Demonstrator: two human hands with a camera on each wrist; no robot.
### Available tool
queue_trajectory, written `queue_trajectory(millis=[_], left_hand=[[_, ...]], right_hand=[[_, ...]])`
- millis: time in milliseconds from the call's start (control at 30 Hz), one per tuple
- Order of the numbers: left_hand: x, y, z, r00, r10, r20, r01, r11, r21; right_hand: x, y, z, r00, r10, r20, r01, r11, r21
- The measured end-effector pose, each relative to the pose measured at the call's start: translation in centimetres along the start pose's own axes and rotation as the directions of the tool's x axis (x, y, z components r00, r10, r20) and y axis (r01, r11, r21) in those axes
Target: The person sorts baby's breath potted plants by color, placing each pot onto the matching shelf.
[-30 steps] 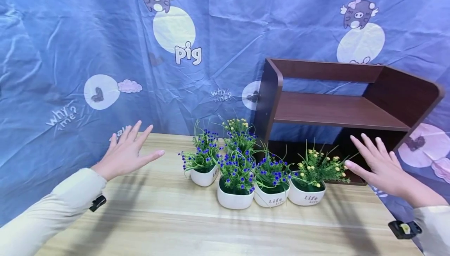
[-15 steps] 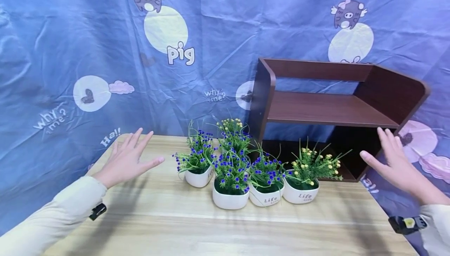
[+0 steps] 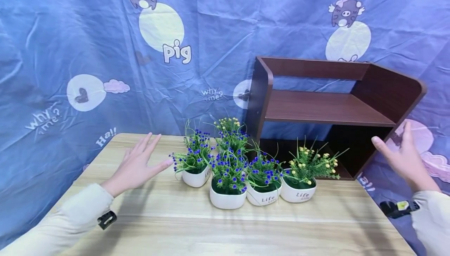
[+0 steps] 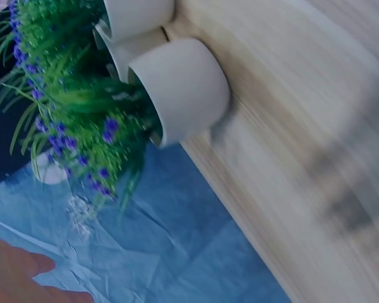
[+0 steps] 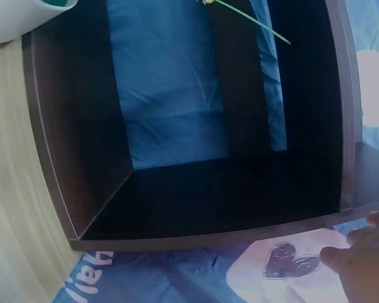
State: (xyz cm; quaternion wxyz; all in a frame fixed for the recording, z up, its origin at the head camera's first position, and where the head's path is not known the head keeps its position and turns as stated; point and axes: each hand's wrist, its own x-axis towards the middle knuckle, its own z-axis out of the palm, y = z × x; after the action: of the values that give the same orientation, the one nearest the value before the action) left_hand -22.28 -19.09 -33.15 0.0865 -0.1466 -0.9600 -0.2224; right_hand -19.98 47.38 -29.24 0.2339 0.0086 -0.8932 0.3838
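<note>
My left hand (image 3: pixel 138 167) hovers over the left part of the table, thumb apart from the straight fingers, holding nothing. Just right of it stands a white pot with blue flowers (image 3: pixel 195 178). My right hand (image 3: pixel 404 162) is raised beside the right side of a dark brown two-tier shelf (image 3: pixel 330 107), fingers extended, apparently holding nothing. Nearest to it among the plants is a white pot with yellow flowers (image 3: pixel 299 191). Two more blue-flowered pots, the front pot (image 3: pixel 227 199) and the middle pot (image 3: pixel 263 194), stand between. Behind them a yellow-flowered plant (image 3: pixel 228 125) shows, its pot hidden.
The light wood table (image 3: pixel 175 228) carries the pots and the shelf at its back right. A blue patterned cloth (image 3: pixel 168 92) hangs behind. In the right wrist view, the shelf's lower compartment (image 5: pixel 202 196) is dark, with an open back.
My right hand has moved right, from in front of the shelf to beside its right side. The left hand has shifted slightly toward the pots. The view has turned a little right.
</note>
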Motion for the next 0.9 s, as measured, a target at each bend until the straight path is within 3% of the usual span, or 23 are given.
queue_trajectory(millis=[67,267,433,900], left_hand=[[0.0,0.4,0.3,1.000,0.006,-0.006,-0.006,1.000,-0.022],[-0.1,1.4,1.4,1.000,0.022,-0.014,-0.023,0.997,-0.076],[-0.2,1.7,2.2,1.000,0.016,-0.018,-0.018,0.993,-0.117],[-0.3,2.2,3.4,0.999,0.036,-0.033,-0.042,0.984,-0.174]], right_hand=[[0.3,0.1,0.0,0.999,0.044,-0.013,-0.044,0.999,0.011],[1.7,0.1,0.2,0.994,-0.008,-0.105,0.017,0.997,0.079],[2.3,0.0,0.5,0.987,0.040,-0.153,-0.030,0.997,0.065],[3.4,0.8,1.3,0.972,0.068,-0.223,-0.023,0.980,0.200]])
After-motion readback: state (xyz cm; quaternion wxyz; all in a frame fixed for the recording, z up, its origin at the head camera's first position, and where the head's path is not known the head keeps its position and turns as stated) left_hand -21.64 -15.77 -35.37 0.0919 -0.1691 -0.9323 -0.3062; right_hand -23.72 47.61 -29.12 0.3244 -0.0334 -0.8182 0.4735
